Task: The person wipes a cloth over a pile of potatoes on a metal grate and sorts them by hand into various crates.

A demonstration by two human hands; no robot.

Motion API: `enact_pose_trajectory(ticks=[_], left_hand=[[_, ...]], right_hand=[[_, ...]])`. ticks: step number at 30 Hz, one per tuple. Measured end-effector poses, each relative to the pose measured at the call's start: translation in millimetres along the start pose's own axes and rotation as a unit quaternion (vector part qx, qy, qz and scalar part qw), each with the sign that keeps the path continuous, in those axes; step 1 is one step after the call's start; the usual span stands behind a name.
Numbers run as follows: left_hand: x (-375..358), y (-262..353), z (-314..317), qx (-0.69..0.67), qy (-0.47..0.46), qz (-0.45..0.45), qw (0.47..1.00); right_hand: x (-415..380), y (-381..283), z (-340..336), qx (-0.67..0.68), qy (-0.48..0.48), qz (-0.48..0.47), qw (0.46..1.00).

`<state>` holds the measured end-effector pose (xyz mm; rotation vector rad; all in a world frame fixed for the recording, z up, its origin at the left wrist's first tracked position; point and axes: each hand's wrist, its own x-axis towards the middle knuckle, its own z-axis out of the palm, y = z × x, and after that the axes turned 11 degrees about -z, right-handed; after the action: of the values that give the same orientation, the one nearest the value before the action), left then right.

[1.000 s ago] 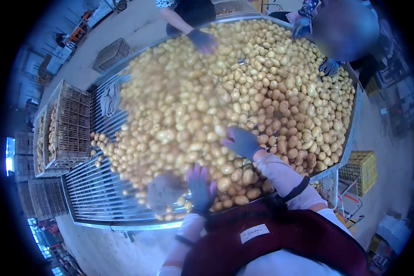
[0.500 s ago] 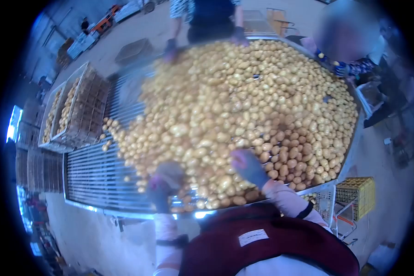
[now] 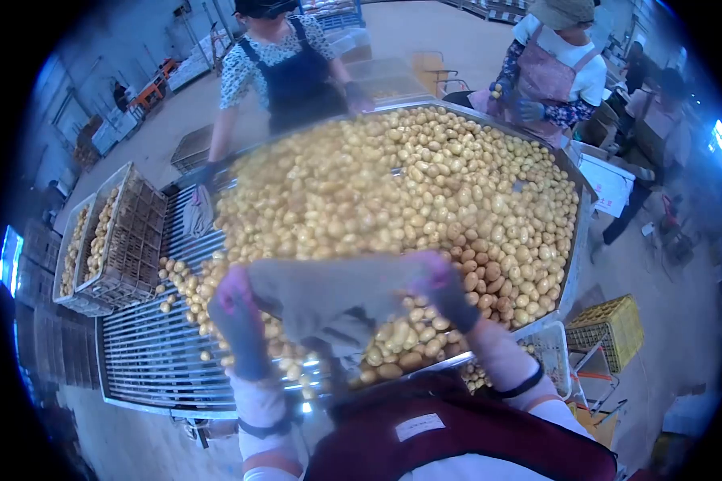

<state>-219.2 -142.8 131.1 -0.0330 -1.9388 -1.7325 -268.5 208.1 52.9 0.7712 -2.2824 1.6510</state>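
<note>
A grey cloth (image 3: 321, 293) is stretched between my hands above the near side of the potato pile (image 3: 489, 192), its lower part hanging in folds. My left hand (image 3: 245, 325), in a grey glove with pink fingertips, is closed on the cloth's left end. My right hand (image 3: 445, 289), gloved the same way, pinches the right end. Slight blur softens the cloth and fingers. Below and around it lie pale yellow potatoes, with darker brown ones (image 3: 489, 280) just right of my right hand.
The potatoes lie on a metal table with slatted bars (image 3: 156, 361) at left. Crates of potatoes (image 3: 124, 236) stand on its left edge. One co-worker (image 3: 297, 72) leans over the far side; another (image 3: 549, 72) holds potatoes at far right. A yellow crate (image 3: 606, 333) stands right.
My hands have risen from the potatoes and spread the grey cloth between them; earlier it was bunched at my left hand. The view has tilted up, showing more of the co-workers.
</note>
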Motion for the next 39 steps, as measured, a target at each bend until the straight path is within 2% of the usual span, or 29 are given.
enact_pose_trajectory(ticks=[1, 2, 4, 5, 7, 8, 9, 10, 12, 13, 14, 15, 16, 17, 18, 19, 20, 21, 22, 24, 25, 27, 28, 30, 33, 35, 37, 39], left_hand=[[5.4, -25.7, -19.5, -0.034, 0.009, -0.049, 0.998], [7.3, -38.6, -32.6, -0.068, 0.018, -0.097, 0.993], [9.8, -39.1, -26.5, 0.011, -0.007, -0.049, 0.999], [12.2, -37.7, -14.0, 0.049, -0.021, -0.024, 0.998], [13.7, -9.2, 21.7, 0.059, -0.085, -0.095, 0.990], [12.7, 37.0, 46.3, 0.031, -0.133, -0.187, 0.973], [11.4, 61.4, 57.2, 0.001, -0.179, -0.277, 0.944], [9.5, 58.2, 55.8, -0.081, -0.165, -0.261, 0.948], [2.1, 41.6, 53.3, -0.242, -0.136, -0.226, 0.934], [-4.3, 28.5, 43.1, -0.188, -0.093, -0.226, 0.951], [-12.6, 10.5, 29.5, -0.110, -0.098, -0.222, 0.964], [-23.2, -10.9, 15.0, -0.031, -0.106, -0.216, 0.970], [-37.5, -33.0, 7.8, 0.048, -0.113, -0.207, 0.970], [-60.2, -57.6, 6.8, 0.047, -0.089, -0.213, 0.972], [-84.9, -77.8, 4.2, 0.047, -0.065, -0.220, 0.972], [-102.0, -87.8, 0.8, 0.119, -0.069, -0.252, 0.958], [-106.8, -75.6, 8.4, 0.211, -0.110, -0.143, 0.961], [-111.7, -72.1, 14.4, 0.285, -0.130, -0.074, 0.947], [-115.4, -68.5, 20.7, 0.354, -0.150, -0.002, 0.923], [-121.2, -30.9, 42.8, 0.395, -0.201, 0.017, 0.896], [-121.6, -19.8, 50.8, 0.413, -0.224, 0.028, 0.882], [-142.4, -54.9, 38.0, 0.457, -0.231, 0.057, 0.857], [-149.4, -72.6, 30.4, 0.480, -0.234, 0.070, 0.842], [-143.8, -85.5, 24.8, 0.448, -0.217, 0.070, 0.864], [-129.6, -76.3, 28.9, 0.364, -0.144, 0.033, 0.920], [-111.2, -59.5, 25.1, 0.295, -0.096, -0.002, 0.951], [-90.6, -33.3, 19.4, 0.272, -0.099, -0.047, 0.956], [-74.5, -15.0, 17.6, 0.251, -0.085, -0.065, 0.962]], right_hand=[[-0.7, 18.7, -26.7, 0.030, 0.072, -0.012, 0.997], [17.8, -39.8, -51.2, 0.224, 0.131, 0.046, 0.965], [17.0, -27.4, -95.1, 0.153, 0.132, 0.025, 0.979], [20.0, -25.8, -104.5, 0.148, 0.158, -0.025, 0.976], [29.7, -32.1, -119.9, 0.085, 0.225, -0.103, 0.965], [36.5, -35.7, -128.6, 0.029, 0.264, -0.132, 0.955], [38.6, -28.5, -142.0, 0.028, 0.331, -0.119, 0.936], [35.1, -15.4, -161.2, 0.026, 0.398, -0.104, 0.911], [7.8, 41.6, -214.0, 0.118, 0.523, -0.090, 0.839], [-13.6, 70.1, -240.3, 0.070, 0.516, -0.067, 0.851], [-41.7, 95.6, -264.7, 0.020, 0.508, -0.045, 0.860], [-60.8, 102.2, -263.3, -0.117, 0.490, -0.025, 0.864], [-79.6, 108.0, -261.5, -0.252, 0.474, -0.003, 0.844], [-89.9, 107.1, -237.6, -0.459, 0.424, 0.015, 0.780], [-96.1, 102.6, -209.5, -0.643, 0.351, 0.034, 0.680], [-98.8, 102.7, -183.6, -0.582, 0.268, -0.025, 0.767], [-105.3, 105.5, -157.9, -0.469, 0.209, -0.037, 0.857], [-111.9, 108.6, -132.3, -0.339, 0.156, -0.029, 0.927], [-119.2, 108.6, -110.5, -0.157, 0.127, 0.024, 0.979], [-113.8, 81.3, -84.4, -0.334, -0.046, -0.067, 0.939], [-118.3, 77.8, -81.6, -0.368, -0.099, -0.033, 0.924], [-131.5, 75.6, -78.1, -0.428, -0.202, 0.036, 0.880], [-137.5, 80.4, -79.4, -0.416, -0.173, 0.024, 0.892], [-148.0, 91.0, -83.3, -0.388, -0.115, -0.001, 0.914], [-145.0, 77.2, -100.6, -0.415, -0.154, -0.020, 0.897], [-127.7, 75.1, -116.5, -0.422, -0.224, 0.176, 0.861], [-126.9, 72.4, -135.9, -0.444, -0.164, 0.161, 0.866], [-128.1, 62.1, -150.7, -0.458, 0.034, -0.067, 0.886]])
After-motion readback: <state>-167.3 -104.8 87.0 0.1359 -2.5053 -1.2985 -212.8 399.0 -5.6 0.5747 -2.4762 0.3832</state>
